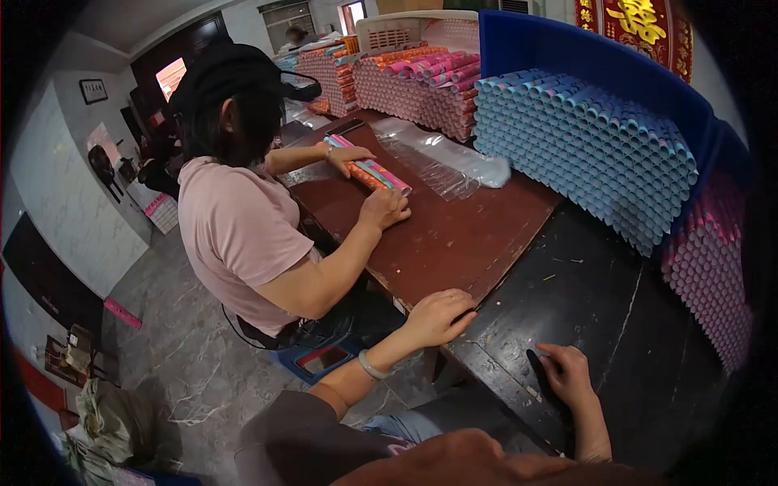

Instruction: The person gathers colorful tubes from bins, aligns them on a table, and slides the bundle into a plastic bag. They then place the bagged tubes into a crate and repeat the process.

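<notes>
My left hand (440, 317) rests over the corner where the brown tabletop (454, 243) meets the black table (583, 300), its fingers stretched out and holding nothing. A bracelet is on that wrist. Over the black table, my right hand (570, 377) is held with thumb and forefinger apart. A narrow dark shape (536, 368) shows beside its thumb; I cannot tell whether it is an object or a shadow. On my left, a person in a pink shirt (235, 219) has both hands on a small bundle of colourful patterned rolls (373, 172).
Blue rolls (579, 146) are stacked in a blue bin (600, 49) at the right, with pink rolls (713, 267) beyond. Pink and orange rolls (421, 89) fill a bin at the back. Clear plastic sleeves (454, 158) lie on the brown table. A blue stool (320, 360) stands below.
</notes>
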